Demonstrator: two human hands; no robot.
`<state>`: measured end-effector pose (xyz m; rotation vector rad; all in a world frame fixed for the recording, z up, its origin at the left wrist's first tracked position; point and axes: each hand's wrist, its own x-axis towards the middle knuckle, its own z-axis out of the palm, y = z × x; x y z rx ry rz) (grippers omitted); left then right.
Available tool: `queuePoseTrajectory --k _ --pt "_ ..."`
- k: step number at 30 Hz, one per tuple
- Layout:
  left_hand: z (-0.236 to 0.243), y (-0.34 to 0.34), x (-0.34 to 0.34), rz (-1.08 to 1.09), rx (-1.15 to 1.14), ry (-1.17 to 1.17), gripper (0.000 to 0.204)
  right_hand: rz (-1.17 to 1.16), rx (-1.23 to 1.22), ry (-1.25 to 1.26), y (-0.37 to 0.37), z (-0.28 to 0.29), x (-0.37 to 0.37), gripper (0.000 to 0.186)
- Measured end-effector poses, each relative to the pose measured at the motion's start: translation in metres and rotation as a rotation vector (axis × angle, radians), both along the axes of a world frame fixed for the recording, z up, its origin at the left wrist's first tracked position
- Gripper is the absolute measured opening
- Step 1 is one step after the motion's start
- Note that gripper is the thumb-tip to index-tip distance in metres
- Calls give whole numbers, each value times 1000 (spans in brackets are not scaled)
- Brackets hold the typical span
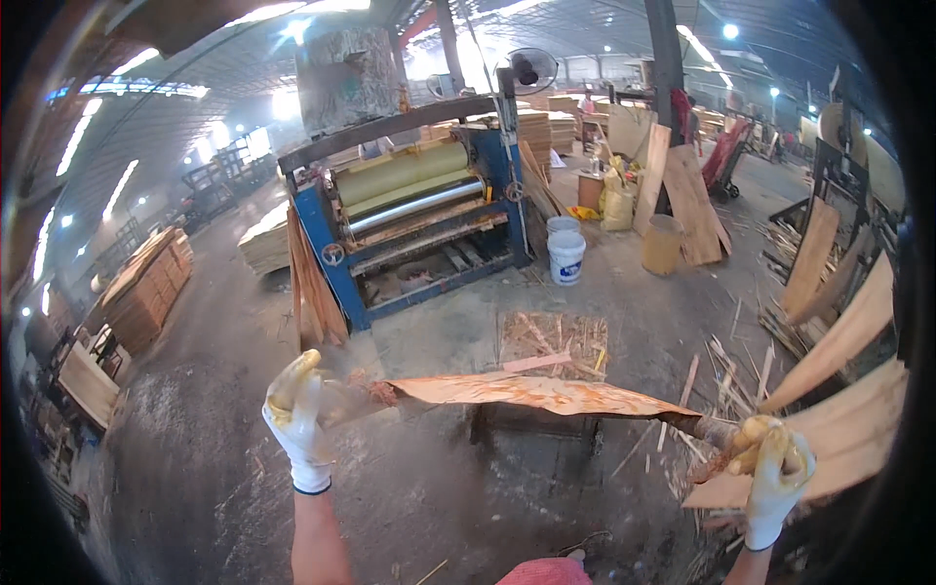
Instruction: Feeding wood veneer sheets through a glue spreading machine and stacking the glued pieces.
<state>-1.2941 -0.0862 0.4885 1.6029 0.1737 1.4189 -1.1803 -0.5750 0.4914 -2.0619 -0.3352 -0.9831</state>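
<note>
A big workshop hall with a grey concrete floor [195, 468] holds a blue roller machine [419, 229], two white buckets [565, 255] and stacks of veneer sheets [146, 288]. The left hand [297, 414] and the right hand [775, 468], both in white gloves with yellow palms, each grip one end of a thin brown wood veneer sheet [531, 392], stretched between them at waist height above the floor.

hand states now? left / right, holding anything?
Left hand: closed on the left end of the veneer sheet.
Right hand: closed on the right end of the same sheet, fingers curled over it.
</note>
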Motion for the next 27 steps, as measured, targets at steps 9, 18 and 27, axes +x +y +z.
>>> queuePoseTrajectory --k 9,18,27 --pt "26 -124 183 360 108 81 28 649 525 369 -39 41 347 22" --pt "61 -159 358 634 -25 -12 22 1140 366 464 36 74 640 22" --pt "85 -148 449 800 -51 -59 22 1478 281 511 121 89 777 16"
